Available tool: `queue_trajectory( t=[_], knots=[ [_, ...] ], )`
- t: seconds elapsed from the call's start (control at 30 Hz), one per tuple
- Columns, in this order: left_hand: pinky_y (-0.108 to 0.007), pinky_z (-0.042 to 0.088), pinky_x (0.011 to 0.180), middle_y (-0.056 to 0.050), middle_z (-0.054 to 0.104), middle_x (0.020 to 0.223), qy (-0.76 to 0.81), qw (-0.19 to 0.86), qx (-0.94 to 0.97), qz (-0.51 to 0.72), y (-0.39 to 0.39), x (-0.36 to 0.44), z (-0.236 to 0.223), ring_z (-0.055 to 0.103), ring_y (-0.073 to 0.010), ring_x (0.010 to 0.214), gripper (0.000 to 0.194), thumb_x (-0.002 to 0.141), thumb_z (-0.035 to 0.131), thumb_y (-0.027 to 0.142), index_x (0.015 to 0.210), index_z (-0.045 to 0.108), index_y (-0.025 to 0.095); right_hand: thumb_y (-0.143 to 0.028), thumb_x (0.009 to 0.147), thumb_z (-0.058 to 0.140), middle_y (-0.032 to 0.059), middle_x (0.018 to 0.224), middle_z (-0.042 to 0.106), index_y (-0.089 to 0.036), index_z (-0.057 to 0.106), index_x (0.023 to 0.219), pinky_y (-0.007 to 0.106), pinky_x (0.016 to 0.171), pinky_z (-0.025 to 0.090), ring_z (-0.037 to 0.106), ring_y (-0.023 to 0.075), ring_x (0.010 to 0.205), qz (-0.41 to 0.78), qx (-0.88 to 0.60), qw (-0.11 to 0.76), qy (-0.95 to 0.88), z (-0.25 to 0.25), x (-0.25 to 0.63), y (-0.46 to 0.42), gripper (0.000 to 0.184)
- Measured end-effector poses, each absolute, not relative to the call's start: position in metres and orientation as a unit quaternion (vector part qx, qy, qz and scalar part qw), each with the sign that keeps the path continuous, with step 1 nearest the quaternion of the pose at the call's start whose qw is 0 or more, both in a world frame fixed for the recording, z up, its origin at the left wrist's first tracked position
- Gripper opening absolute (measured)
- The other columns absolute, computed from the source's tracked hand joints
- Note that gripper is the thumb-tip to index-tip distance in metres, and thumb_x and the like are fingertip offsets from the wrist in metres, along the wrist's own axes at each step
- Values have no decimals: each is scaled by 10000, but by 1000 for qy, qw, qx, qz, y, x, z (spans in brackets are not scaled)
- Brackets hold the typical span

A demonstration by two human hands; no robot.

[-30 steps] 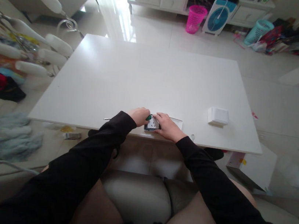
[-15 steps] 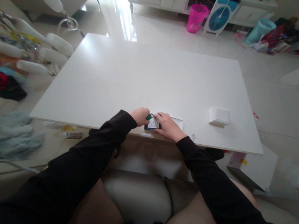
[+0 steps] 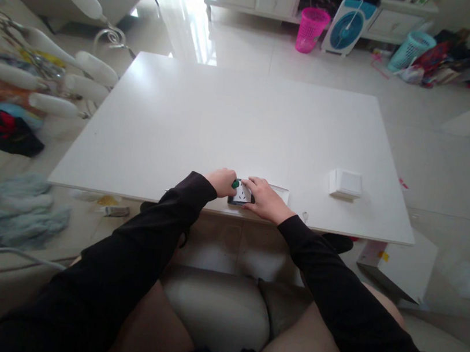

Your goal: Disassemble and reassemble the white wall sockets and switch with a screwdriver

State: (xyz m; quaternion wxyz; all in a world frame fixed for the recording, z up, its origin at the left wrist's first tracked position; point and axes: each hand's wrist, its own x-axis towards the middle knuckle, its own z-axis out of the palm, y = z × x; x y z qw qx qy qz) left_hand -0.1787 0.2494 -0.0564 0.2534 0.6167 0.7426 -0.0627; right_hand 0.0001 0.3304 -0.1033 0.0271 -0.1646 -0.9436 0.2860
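Near the table's front edge lies a wall socket (image 3: 242,194) with a white face, dark slots and a dark border. My left hand (image 3: 221,182) is closed around a green-handled screwdriver (image 3: 235,184) at the socket's left side; its shaft is hidden. From the right, my right hand (image 3: 270,201) grips the socket, fingers bent over its upper right part and thumb at its lower right edge. Behind that hand a flat white frame (image 3: 284,196) shows in part.
A stack of white square plates (image 3: 346,183) stands on the right of the white table (image 3: 248,114). A small clear item (image 3: 305,215) lies near the front edge. Left of the table is a lamp with several white shades (image 3: 97,68). Beyond are a pink basket (image 3: 312,30) and a fan (image 3: 348,27).
The view has shifted very slightly. Both hands keep the same grip and place at the socket.
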Motion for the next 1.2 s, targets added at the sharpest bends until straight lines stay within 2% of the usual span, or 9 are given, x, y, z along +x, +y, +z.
queue_trajectory(
  t=[0.3,0.63,0.9,1.07,1.2],
  knots=[
    [-280,518,712,-164,787,995,738,261,618,-71,250,-177,-52,745,-259,926,272,799,625,236,984,790,123,-243,749,858,168,1398,561,-200,536,1422,546,1151,439,509,340,1331,285,-165,26,-944,-104,-1,331,747],
    [-320,563,710,-229,767,968,757,227,611,-45,248,-172,-60,751,-310,877,347,779,622,248,1028,783,67,-267,763,857,197,1443,540,-156,520,1442,521,1157,439,498,352,1349,266,-167,11,-949,-104,-2,331,765],
    [-342,578,743,-254,757,971,758,200,618,-54,247,-163,-54,757,-338,900,373,798,596,245,1047,776,34,-313,769,859,178,1431,545,-202,522,1444,523,1138,452,507,351,1330,268,-163,14,-949,-107,-2,332,762],
    [-353,579,692,-265,758,949,758,208,615,-57,249,-165,-54,757,-359,869,396,741,631,248,1030,783,24,-302,757,866,169,1419,565,-197,566,1394,510,1117,465,521,354,1317,260,-166,5,-951,-103,-3,331,712],
    [-332,581,712,-260,762,940,772,228,590,-54,251,-168,-52,757,-345,894,405,720,647,253,1019,784,17,-296,769,846,163,1393,582,-186,579,1359,477,1064,488,534,341,1292,248,-163,-5,-955,-94,-4,328,657]
  ],
)
